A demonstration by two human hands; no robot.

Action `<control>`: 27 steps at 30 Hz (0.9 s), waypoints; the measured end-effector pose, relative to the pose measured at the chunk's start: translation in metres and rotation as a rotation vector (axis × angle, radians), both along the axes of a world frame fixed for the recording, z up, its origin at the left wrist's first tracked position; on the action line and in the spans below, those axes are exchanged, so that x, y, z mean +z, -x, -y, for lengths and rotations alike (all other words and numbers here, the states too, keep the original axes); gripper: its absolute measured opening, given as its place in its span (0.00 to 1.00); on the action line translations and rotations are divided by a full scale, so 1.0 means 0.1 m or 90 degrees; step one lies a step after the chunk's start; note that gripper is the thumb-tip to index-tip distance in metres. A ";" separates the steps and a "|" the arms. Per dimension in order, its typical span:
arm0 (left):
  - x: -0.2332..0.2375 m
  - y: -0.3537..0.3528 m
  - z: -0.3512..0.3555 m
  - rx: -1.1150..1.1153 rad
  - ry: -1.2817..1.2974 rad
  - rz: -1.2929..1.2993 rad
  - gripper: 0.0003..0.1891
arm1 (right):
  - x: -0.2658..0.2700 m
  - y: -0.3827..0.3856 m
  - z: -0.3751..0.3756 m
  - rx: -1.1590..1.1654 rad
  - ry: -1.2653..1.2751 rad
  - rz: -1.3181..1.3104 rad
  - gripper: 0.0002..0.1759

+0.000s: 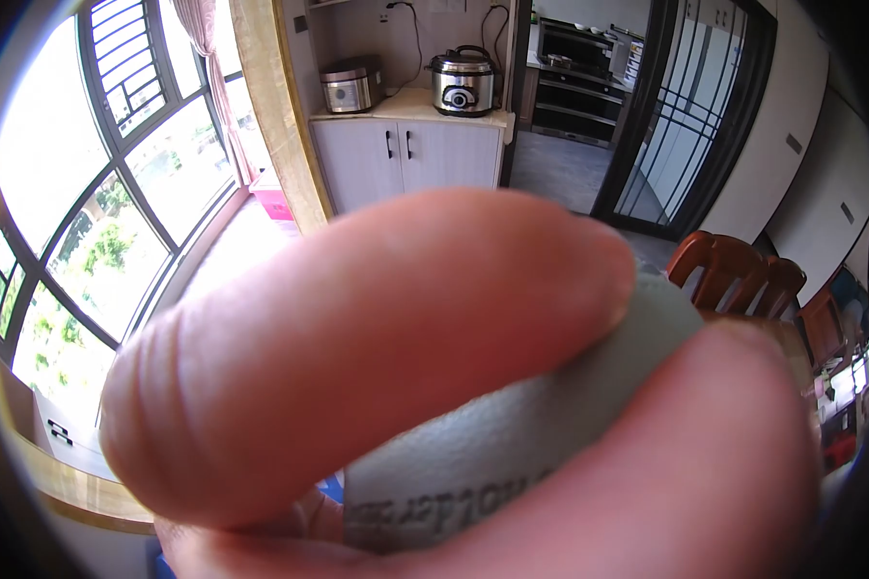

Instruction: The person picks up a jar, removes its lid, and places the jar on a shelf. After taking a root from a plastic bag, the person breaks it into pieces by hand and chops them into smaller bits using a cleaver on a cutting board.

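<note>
Sunlit home with dark-framed windows (118, 159) backed a close-up of fingers and grey-green piece

Pale, two-door wooden cupboard (357, 159) and a silver, black-lidded electric cooker (462, 85) stood behind bare, blurred fingers (386, 338) that loomed before the camera, with reddish-brown wooden chairs (734, 270) to the right. A smooth grey-green piece (473, 444), bearing dark lettering that seemed to read "holder", sat between and partly behind the fingers, apparently gripped. Whether they belonged to the left or right hand, or to both hands together, could not be told. By appearances, the piece had been taken up; its hidden edges left unclear whether any further handling was complete or remained.
</note>
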State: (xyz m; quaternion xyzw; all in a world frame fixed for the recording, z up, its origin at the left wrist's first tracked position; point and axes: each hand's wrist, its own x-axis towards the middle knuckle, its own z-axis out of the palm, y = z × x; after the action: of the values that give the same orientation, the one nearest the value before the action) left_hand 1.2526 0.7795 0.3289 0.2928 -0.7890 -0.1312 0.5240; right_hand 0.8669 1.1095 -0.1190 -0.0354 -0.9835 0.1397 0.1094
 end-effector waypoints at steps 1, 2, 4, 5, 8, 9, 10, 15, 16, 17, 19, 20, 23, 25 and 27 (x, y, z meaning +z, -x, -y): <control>0.00 0.00 -0.01 0.000 0.001 -0.001 0.14 | 0.00 0.00 0.02 0.001 0.004 -0.001 0.40; 0.00 -0.01 -0.01 0.001 0.000 -0.003 0.14 | -0.01 0.01 0.02 0.004 0.005 0.001 0.40; 0.01 -0.01 -0.02 0.002 0.001 -0.008 0.14 | -0.01 0.04 0.05 0.007 0.008 0.001 0.41; 0.01 -0.02 -0.02 0.004 0.000 -0.009 0.14 | -0.01 0.04 0.07 0.009 0.008 0.003 0.41; 0.00 -0.05 -0.02 0.006 -0.001 -0.012 0.14 | -0.01 0.05 0.11 0.017 0.012 0.007 0.41; 0.01 -0.06 -0.02 0.006 0.000 -0.014 0.15 | 0.00 0.04 0.15 0.018 0.010 0.007 0.41; 0.01 -0.08 0.00 0.006 -0.001 -0.015 0.15 | -0.01 0.06 0.12 0.019 0.014 0.008 0.41; 0.01 -0.19 0.07 0.011 0.001 -0.026 0.15 | 0.01 0.05 0.16 0.027 0.023 0.017 0.42; 0.00 -0.23 0.10 0.011 0.001 -0.029 0.15 | 0.01 0.03 0.17 0.027 0.030 0.018 0.42; 0.00 -0.26 0.13 0.013 0.000 -0.029 0.15 | 0.03 0.07 0.11 0.024 0.029 0.024 0.42; 0.00 -0.36 0.19 0.021 0.005 -0.030 0.15 | 0.11 0.08 0.01 0.019 0.045 0.036 0.42; 0.00 -0.42 0.22 0.026 0.006 -0.031 0.15 | 0.11 0.10 -0.01 0.020 0.052 0.041 0.43; 0.02 -0.61 0.33 0.045 0.010 -0.035 0.15 | 0.11 0.45 -0.79 -0.033 0.122 0.115 0.43; 0.04 -0.77 0.40 0.062 0.012 -0.039 0.15 | 0.40 0.35 -0.64 0.021 0.182 0.066 0.40; 0.06 -0.92 0.46 0.084 0.011 -0.038 0.15 | 1.39 -0.37 0.60 0.259 0.186 -0.132 0.35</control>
State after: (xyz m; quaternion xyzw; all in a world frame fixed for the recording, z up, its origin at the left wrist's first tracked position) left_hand 1.3442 0.7337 0.3344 0.3351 -0.7533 -0.0982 0.5574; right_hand 0.9041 1.0495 0.0204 0.1623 -0.9232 0.3023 0.1730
